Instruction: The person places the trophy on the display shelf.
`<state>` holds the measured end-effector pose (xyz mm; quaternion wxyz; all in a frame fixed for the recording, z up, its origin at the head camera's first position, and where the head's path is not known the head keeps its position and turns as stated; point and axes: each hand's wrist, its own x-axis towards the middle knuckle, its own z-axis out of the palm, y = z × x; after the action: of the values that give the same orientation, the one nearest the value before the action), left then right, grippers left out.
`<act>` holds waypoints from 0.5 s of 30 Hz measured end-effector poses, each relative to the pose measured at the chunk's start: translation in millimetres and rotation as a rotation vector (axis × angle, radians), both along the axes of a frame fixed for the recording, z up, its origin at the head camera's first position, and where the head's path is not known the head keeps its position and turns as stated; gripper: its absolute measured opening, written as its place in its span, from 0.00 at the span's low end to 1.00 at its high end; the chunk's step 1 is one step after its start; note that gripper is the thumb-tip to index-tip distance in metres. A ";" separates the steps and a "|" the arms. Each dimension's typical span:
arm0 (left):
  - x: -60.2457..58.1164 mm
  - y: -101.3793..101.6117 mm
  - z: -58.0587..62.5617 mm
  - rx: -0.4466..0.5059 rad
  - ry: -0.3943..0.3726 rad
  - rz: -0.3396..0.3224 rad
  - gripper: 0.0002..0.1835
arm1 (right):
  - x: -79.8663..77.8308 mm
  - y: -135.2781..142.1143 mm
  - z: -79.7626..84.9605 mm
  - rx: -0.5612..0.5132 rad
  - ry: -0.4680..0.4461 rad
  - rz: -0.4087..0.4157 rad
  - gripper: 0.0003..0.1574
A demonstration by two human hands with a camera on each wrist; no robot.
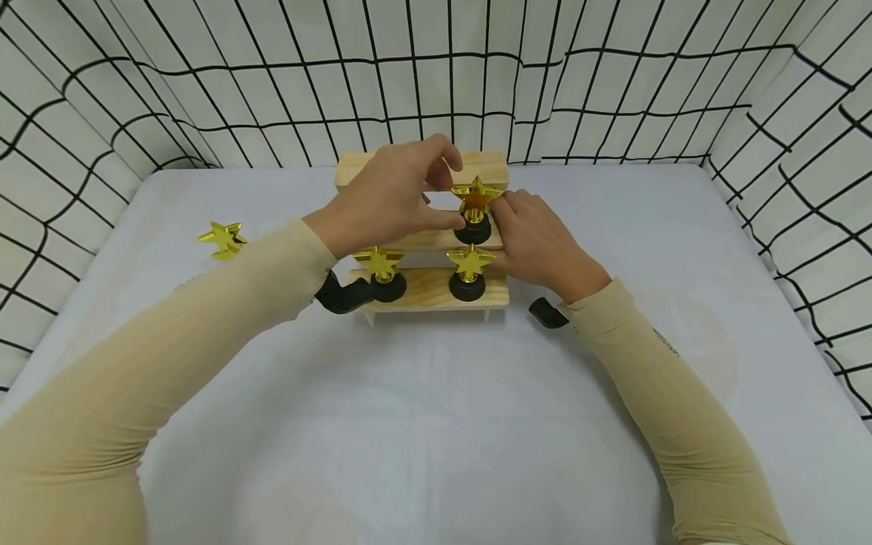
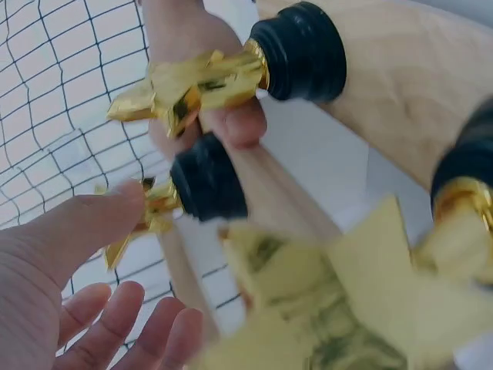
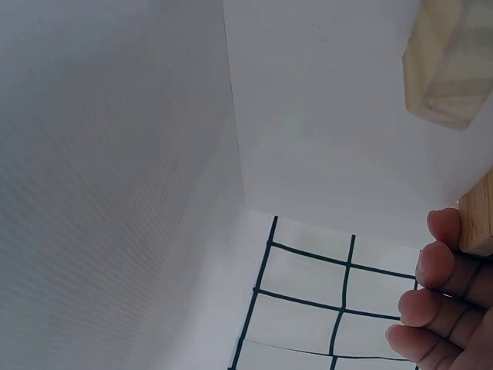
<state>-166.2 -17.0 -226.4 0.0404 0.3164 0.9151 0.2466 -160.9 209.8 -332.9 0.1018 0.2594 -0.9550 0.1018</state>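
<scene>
A stepped wooden shelf (image 1: 443,300) carries gold star trophies on round black bases. One trophy (image 1: 476,200) is at the right of its middle step. On the bottom step are a left trophy (image 1: 379,265) and a right trophy (image 1: 470,265). My left hand (image 1: 395,189) reaches over from the left, thumb at the middle trophy, the other fingers spread apart from it. In the left wrist view, the thumb (image 2: 115,212) overlaps that star. My right hand (image 1: 538,238) grips the shelf's right end, its fingertips (image 3: 435,266) against the wooden board end.
Another gold star (image 1: 223,240) lies on the white table to the left, partly behind my left sleeve. Black wire grid panels (image 1: 450,91) stand around the back and sides. Black wrist straps (image 1: 548,312) show beneath my forearms.
</scene>
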 end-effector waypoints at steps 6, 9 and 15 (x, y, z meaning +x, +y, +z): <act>1.6 -18.3 8.5 -0.003 0.030 0.056 0.28 | 0.9 -1.4 1.7 0.007 -0.041 -0.021 0.41; 3.4 -28.9 11.6 0.002 0.060 0.073 0.26 | 2.3 -2.4 2.5 0.014 -0.045 -0.029 0.42; 5.8 -57.1 17.3 0.009 0.093 0.134 0.24 | 2.2 -3.1 0.9 0.007 -0.001 -0.018 0.42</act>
<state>-160.4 -74.1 -209.1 -0.0203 0.2657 0.9341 0.2377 -158.7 206.7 -332.0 0.1011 0.2511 -0.9577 0.0977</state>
